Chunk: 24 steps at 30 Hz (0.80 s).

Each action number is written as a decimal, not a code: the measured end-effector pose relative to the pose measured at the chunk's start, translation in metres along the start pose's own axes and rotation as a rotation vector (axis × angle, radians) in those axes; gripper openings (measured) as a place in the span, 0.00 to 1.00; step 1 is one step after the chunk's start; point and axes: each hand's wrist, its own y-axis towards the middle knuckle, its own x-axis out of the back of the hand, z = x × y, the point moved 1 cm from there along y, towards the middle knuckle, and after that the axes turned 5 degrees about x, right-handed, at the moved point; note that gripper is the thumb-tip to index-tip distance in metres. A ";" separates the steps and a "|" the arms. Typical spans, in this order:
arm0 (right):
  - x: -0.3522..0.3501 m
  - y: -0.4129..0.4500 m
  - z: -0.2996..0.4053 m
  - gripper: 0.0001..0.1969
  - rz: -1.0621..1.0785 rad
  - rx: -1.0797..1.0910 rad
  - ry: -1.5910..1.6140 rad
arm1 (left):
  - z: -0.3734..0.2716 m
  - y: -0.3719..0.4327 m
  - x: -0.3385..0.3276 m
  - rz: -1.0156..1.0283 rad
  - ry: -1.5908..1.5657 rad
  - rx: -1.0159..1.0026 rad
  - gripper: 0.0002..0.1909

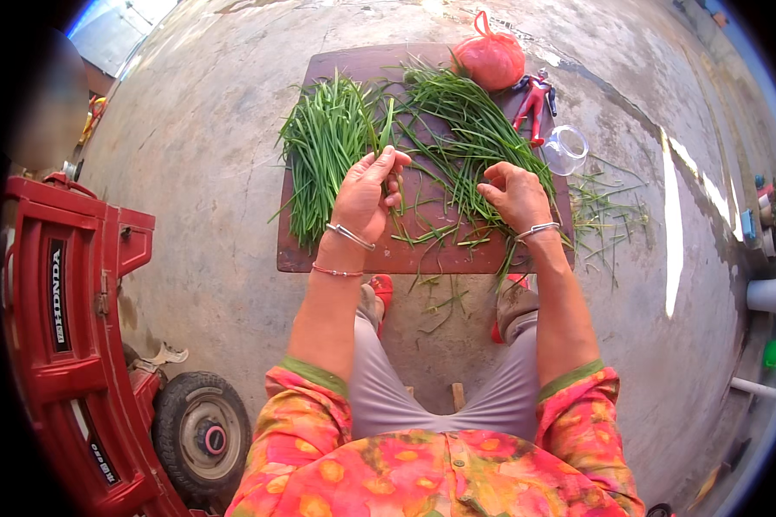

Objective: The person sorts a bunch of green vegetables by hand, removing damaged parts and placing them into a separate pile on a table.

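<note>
My left hand [371,187] holds a few green leaf stalks, likely chives, pinched between thumb and fingers, their tips pointing up. It is above the right edge of a neat pile of chives [326,148] on the left side of a low reddish-brown wooden table [388,262]. My right hand [516,194], its fingers curled, is over a looser, tangled pile of chives [465,119] on the right; whether it holds a stalk I cannot tell. Loose bits and trimmed stalks [426,236] lie along the table's near edge between my hands.
A tied red plastic bag [490,59], a red toy figure [535,103] and a clear plastic jar [565,150] are at the table's right side. Scraps [611,207] litter the concrete floor. A red vehicle body [71,323] with a wheel [201,434] stands left, pots [768,295] far right.
</note>
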 end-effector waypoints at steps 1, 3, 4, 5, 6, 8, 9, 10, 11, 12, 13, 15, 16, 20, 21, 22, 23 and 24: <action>-0.004 -0.005 0.005 0.15 0.065 -0.003 -0.202 | 0.000 0.000 0.003 -0.003 -0.002 -0.001 0.09; -0.021 -0.012 0.000 0.16 0.060 0.106 -0.355 | 0.000 0.001 0.005 0.022 -0.056 -0.018 0.09; -0.027 -0.012 -0.003 0.15 0.072 0.079 -0.375 | 0.000 0.001 0.005 0.025 -0.058 -0.017 0.09; -0.030 -0.012 -0.007 0.13 0.083 0.051 -0.395 | 0.000 0.002 0.005 0.027 -0.052 -0.030 0.09; -0.030 -0.010 -0.007 0.13 0.084 0.055 -0.394 | -0.002 0.001 0.006 0.025 -0.044 -0.045 0.09; -0.021 -0.002 -0.012 0.11 0.129 -0.053 -0.181 | -0.001 0.001 0.008 -0.011 -0.073 -0.051 0.09; -0.016 0.002 -0.017 0.12 0.139 -0.083 -0.032 | -0.001 0.000 0.011 -0.052 -0.100 -0.054 0.10; -0.006 0.003 -0.019 0.13 0.154 -0.112 -0.067 | -0.002 -0.002 0.010 -0.056 -0.104 -0.055 0.10; 0.002 0.004 -0.021 0.14 0.169 -0.141 -0.103 | -0.004 -0.004 0.009 -0.067 -0.169 -0.027 0.10; 0.007 0.003 -0.025 0.14 0.102 -0.106 -0.104 | -0.007 -0.005 0.007 -0.071 -0.234 -0.003 0.10; 0.008 0.003 -0.029 0.15 0.035 -0.071 -0.105 | -0.009 -0.005 0.011 -0.069 -0.238 -0.008 0.10; 0.005 0.006 -0.026 0.14 -0.026 -0.044 -0.110 | -0.010 -0.004 0.019 0.022 -0.256 0.006 0.10; 0.001 0.009 -0.020 0.12 -0.062 -0.030 -0.065 | -0.011 -0.003 0.020 -0.004 -0.263 0.016 0.10; -0.027 0.028 0.016 0.10 0.029 0.056 -0.072 | -0.014 -0.003 0.021 -0.003 -0.313 0.003 0.09; -0.035 0.034 0.021 0.10 0.053 0.075 -0.137 | -0.014 -0.004 0.019 0.004 -0.315 0.002 0.09; -0.046 0.040 0.025 0.11 0.061 0.091 -0.220 | -0.014 -0.005 0.019 0.008 -0.314 0.004 0.09; -0.055 0.046 0.028 0.11 0.069 0.107 -0.304 | -0.015 -0.006 0.019 0.013 -0.313 0.006 0.09; -0.063 0.051 0.032 0.12 0.131 0.104 -0.422 | -0.015 -0.007 0.019 0.007 -0.321 0.009 0.09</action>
